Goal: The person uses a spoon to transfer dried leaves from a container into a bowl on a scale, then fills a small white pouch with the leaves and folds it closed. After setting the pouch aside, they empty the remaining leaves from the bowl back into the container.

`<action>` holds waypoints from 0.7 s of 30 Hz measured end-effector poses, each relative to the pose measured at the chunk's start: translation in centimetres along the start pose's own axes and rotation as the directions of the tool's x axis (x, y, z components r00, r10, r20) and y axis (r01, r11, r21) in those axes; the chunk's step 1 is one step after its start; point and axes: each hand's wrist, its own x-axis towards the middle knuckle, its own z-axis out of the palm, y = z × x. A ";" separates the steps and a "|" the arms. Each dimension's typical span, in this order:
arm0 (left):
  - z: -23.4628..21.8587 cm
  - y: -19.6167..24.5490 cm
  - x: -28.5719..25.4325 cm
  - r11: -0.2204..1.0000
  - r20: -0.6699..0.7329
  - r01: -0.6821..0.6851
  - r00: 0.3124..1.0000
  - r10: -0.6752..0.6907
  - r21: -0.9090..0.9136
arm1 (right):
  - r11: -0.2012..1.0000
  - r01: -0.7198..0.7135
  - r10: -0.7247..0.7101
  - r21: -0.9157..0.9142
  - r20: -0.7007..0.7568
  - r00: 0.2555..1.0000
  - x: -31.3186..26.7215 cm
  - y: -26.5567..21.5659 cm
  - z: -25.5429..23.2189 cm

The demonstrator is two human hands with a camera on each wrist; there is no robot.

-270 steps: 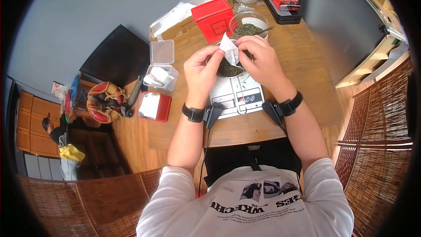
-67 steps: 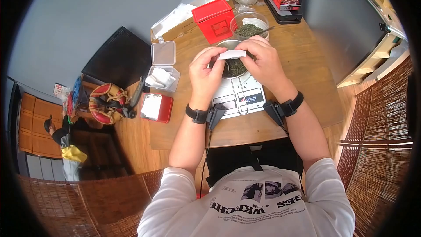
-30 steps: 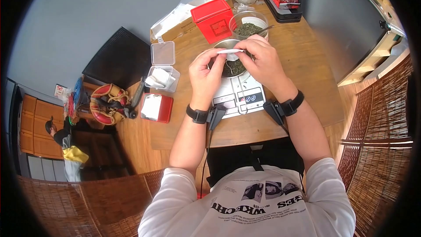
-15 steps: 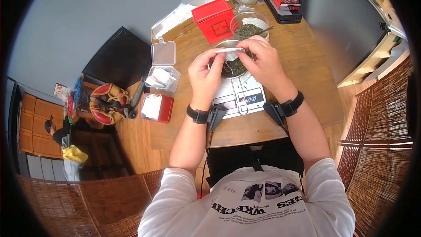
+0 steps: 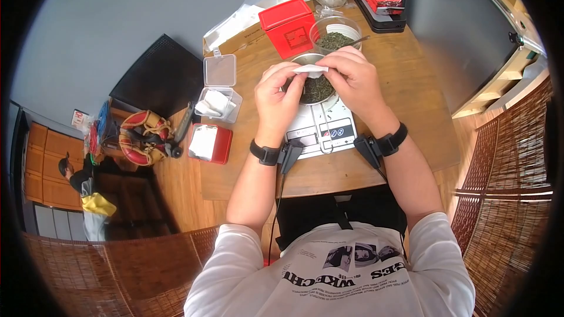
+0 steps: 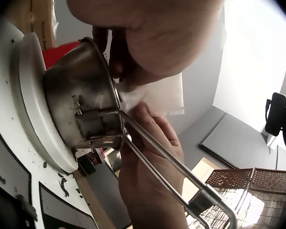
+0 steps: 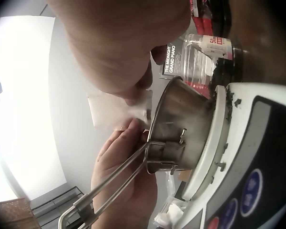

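Observation:
A white tea bag [image 5: 311, 70] is stretched between both hands, just over the rim of a steel cup [image 6: 81, 90]. My left hand [image 5: 277, 97] pinches its left end between thumb and fingers. My right hand [image 5: 355, 82] pinches the right end the same way. From the wrists, the bag looks like a pale, thin sheet beside the cup's mouth. Dark dried leaves [image 5: 317, 91] lie in the cup, whose folding wire handle [image 7: 105, 191] points toward me. Under the cup is a white kitchen scale [image 5: 299, 123] with leaf crumbs on it.
Behind the hands stand a red lidded tin [image 5: 288, 26] and a clear tub [image 5: 335, 26] of dried leaves with a spoon. To the left are an open plastic box [image 5: 217, 105] of white bags and a red box [image 5: 217, 145]. A person [image 5: 88, 185] stands far left.
Nine seconds ago the tea bag stood up in a point; now it is a narrow band between the hands. Since half a second ago it has tilted slightly, and its dangling string no longer shows.

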 end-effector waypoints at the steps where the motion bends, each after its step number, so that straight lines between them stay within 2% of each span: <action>1: 0.0 0.0 0.0 0.999 0.003 -0.051 0.999 0.051 -0.001 | 1.000 0.000 0.000 0.000 0.001 1.000 -0.1 0.1 0.1; 5: 0.0 -0.1 -0.1 0.999 0.009 -0.026 1.000 0.026 0.020 | 1.000 0.026 -0.026 -0.010 0.038 0.999 -0.2 -0.1 0.2; 7: -0.1 0.2 -0.1 0.995 -0.003 0.096 0.995 -0.096 0.031 | 1.000 0.017 -0.018 0.007 0.029 0.999 -0.1 -0.3 0.2; 11: -0.2 0.5 -0.1 0.997 0.013 0.043 0.999 -0.044 0.056 | 1.000 0.010 -0.010 0.005 0.039 0.999 0.0 -0.2 0.0; 13: 0.0 0.5 0.0 0.998 0.016 -0.065 0.998 0.066 -0.006 | 1.000 0.024 -0.024 -0.002 0.054 0.998 -0.1 0.0 0.1; 19: -0.2 0.6 0.1 0.998 0.045 -0.007 0.999 0.004 0.064 | 1.000 0.024 -0.023 -0.017 0.041 0.999 -0.2 0.2 0.2; 21: -0.1 0.5 0.0 0.998 0.032 -0.023 0.999 0.021 0.055 | 0.999 0.030 -0.030 -0.015 0.046 0.999 -0.2 0.0 0.2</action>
